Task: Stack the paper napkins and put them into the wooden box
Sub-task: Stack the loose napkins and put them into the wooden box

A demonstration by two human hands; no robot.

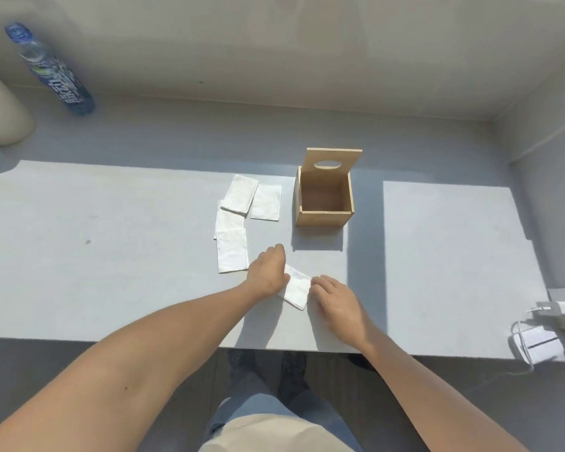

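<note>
Several white paper napkins lie on the grey table [111, 256]. One napkin [296, 288] sits nearest me, between my hands. My left hand [268, 272] rests on its left edge, fingers curled over it. My right hand [335, 296] touches its right edge with the fingertips. Whether either hand grips the napkin is not clear. Another napkin [231, 251] lies just left of my left hand, with two more [240, 194] overlapping behind it and one [266, 202] beside the box. The wooden box [323, 200] stands open and empty at centre, its lid [331, 161] with an oval hole upright behind.
A blue-labelled plastic bottle [51, 71] and a pale cylindrical container [0, 109] stand at the far left. White chargers with cables [535, 344] lie at the right table edge. A wall runs behind the table. My legs and shoes show below the front edge.
</note>
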